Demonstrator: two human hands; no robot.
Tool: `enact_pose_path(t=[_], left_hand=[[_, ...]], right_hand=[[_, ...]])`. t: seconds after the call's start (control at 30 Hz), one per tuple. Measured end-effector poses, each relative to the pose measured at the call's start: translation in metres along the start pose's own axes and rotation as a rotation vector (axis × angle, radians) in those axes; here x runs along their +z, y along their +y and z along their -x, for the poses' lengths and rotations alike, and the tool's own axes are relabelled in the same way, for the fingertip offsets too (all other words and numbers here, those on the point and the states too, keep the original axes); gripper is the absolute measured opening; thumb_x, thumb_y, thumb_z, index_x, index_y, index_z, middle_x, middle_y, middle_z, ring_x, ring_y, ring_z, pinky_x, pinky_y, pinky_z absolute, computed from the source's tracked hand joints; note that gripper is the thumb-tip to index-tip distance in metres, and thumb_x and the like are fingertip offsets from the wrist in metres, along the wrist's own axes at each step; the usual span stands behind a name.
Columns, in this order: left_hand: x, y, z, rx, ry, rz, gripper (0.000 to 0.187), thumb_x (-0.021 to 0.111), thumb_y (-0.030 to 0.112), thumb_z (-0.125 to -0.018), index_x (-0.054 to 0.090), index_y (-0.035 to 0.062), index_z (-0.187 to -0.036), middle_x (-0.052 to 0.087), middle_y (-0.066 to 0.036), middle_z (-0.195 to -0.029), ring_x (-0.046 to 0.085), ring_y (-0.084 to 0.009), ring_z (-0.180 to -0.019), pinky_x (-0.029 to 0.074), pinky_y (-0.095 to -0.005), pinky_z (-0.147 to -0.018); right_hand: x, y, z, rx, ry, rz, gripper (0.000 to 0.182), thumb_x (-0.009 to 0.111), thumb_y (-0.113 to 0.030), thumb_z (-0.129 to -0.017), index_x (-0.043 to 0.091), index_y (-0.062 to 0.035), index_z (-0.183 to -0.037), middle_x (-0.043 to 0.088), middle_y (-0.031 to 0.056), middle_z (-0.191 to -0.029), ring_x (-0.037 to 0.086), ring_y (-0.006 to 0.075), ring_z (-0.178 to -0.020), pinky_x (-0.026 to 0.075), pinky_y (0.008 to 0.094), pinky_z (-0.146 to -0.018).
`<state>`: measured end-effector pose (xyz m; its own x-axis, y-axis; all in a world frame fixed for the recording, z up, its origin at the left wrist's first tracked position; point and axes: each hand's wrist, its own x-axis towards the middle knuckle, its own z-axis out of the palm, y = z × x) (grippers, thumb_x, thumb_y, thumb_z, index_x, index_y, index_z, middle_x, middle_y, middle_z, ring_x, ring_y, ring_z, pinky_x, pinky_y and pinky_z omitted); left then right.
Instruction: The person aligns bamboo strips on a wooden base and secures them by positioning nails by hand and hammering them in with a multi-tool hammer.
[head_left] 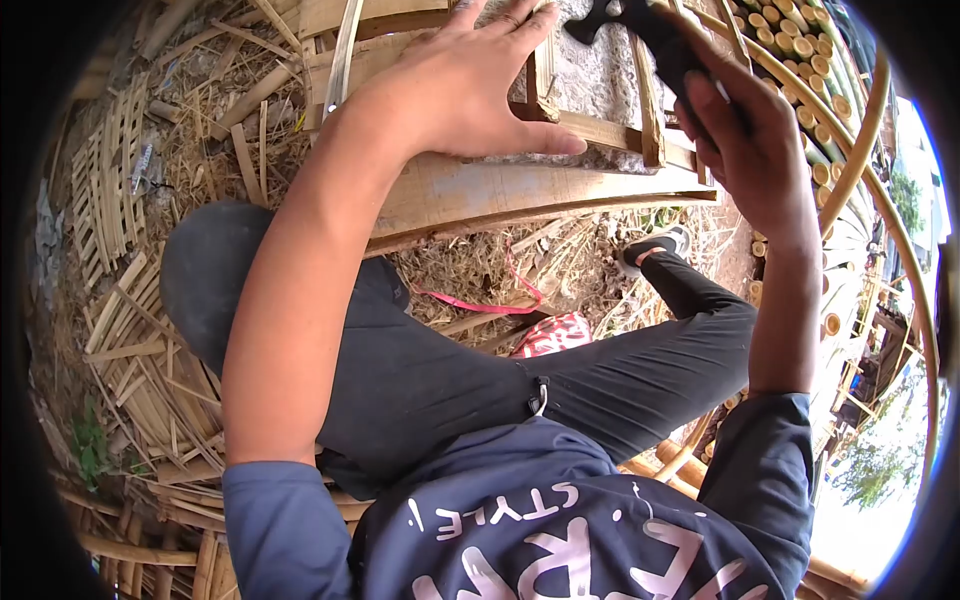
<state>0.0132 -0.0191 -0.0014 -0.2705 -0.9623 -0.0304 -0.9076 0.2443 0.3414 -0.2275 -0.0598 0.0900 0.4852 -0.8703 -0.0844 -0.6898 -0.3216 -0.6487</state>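
My left hand [470,90] lies spread over bamboo strips on a low wooden bench [480,195], its thumb stretched to the right. In my right hand [745,130] is a black hammer [655,40], its head raised at the top of the view, right of my left hand. Between the two hands, bamboo slats [600,130] form a frame over a rough grey stone-like surface [595,75]. The far fingertips of my left hand reach the top edge of the view.
Bamboo scraps [160,380] and a woven piece [108,185] litter the ground at left. Cut poles [800,40] are stacked at right, with curved poles [860,150] beside them. A red-and-white bag [555,335] and pink strap [480,305] lie beyond my legs.
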Motion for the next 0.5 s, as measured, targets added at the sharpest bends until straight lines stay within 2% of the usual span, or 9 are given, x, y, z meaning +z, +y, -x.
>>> enact_pose_path(t=[0.07,0.2,0.23,0.37,0.4,0.47,0.5], left_hand=[[0.006,-0.008,-0.003,0.004,-0.01,0.08,0.147,0.054,0.1,-0.064,0.005,0.0063,-0.165,0.005,-0.018,-0.173,0.0,-0.0368,-0.159,0.016,-0.0652,-0.125],[0.006,-0.009,-0.004,0.05,0.028,0.066,0.146,0.053,0.1,-0.064,0.005,0.0063,-0.165,0.006,-0.018,-0.172,-0.001,-0.0363,-0.159,0.016,-0.0648,-0.125],[0.011,-0.013,-0.006,0.063,0.032,0.087,0.146,0.053,0.1,-0.064,0.005,0.0062,-0.165,0.006,-0.019,-0.172,-0.001,-0.0364,-0.159,0.016,-0.0646,-0.125],[0.017,-0.017,-0.012,0.081,0.036,0.088,0.146,0.055,0.099,-0.064,0.006,0.0053,-0.165,0.007,-0.019,-0.172,0.0,-0.0376,-0.159,0.016,-0.0633,-0.125],[0.014,-0.015,-0.013,0.089,0.039,0.071,0.146,0.056,0.099,-0.064,0.006,0.0051,-0.165,0.007,-0.02,-0.172,0.0,-0.038,-0.159,0.016,-0.0629,-0.126],[0.01,-0.014,-0.01,0.04,-0.005,0.064,0.147,0.055,0.1,-0.064,0.005,0.0049,-0.165,0.007,-0.019,-0.172,0.0,-0.0384,-0.159,0.016,-0.0625,-0.126],[0.001,-0.01,-0.009,-0.033,-0.125,0.053,0.147,0.055,0.1,-0.064,0.006,0.0046,-0.165,0.008,-0.019,-0.172,-0.001,-0.0388,-0.159,0.016,-0.0616,-0.126]], right_hand=[[0.008,0.004,-0.001,-0.053,0.153,-0.062,0.046,0.058,-0.022,-0.108,0.053,-0.0194,-0.153,0.059,-0.0052,-0.075,0.042,-0.0006,-0.058,0.035,0.0195,-0.051],[-0.005,0.008,-0.002,-0.098,-0.068,0.088,0.046,0.058,-0.023,-0.108,0.052,-0.0171,-0.153,0.059,-0.0045,-0.074,0.04,-0.0002,-0.056,0.034,0.0193,-0.05],[-0.007,0.006,-0.001,-0.058,0.066,-0.028,0.046,0.056,-0.023,-0.109,0.051,-0.0172,-0.154,0.058,-0.0046,-0.074,0.041,0.0,-0.057,0.035,0.0187,-0.051],[0.001,0.007,0.002,-0.036,-0.166,0.181,0.046,0.055,-0.024,-0.109,0.051,-0.0192,-0.155,0.05,-0.0059,-0.07,0.04,0.0014,-0.056,0.036,0.0205,-0.052],[-0.004,0.003,-0.002,-0.058,-0.201,0.043,0.046,0.056,-0.025,-0.109,0.051,-0.0179,-0.154,0.054,-0.0056,-0.071,0.04,0.0008,-0.055,0.034,0.0196,-0.049],[-0.004,0.007,-0.003,-0.034,0.065,-0.247,0.045,0.056,-0.025,-0.109,0.052,-0.0162,-0.153,0.057,-0.005,-0.071,0.041,-0.0004,-0.053,0.03,0.0184,-0.046],[0.005,0.003,-0.004,-0.018,0.177,-0.267,0.044,0.055,-0.025,-0.109,0.052,-0.015,-0.152,0.06,-0.0045,-0.072,0.041,-0.0012,-0.052,0.028,0.0177,-0.044]])
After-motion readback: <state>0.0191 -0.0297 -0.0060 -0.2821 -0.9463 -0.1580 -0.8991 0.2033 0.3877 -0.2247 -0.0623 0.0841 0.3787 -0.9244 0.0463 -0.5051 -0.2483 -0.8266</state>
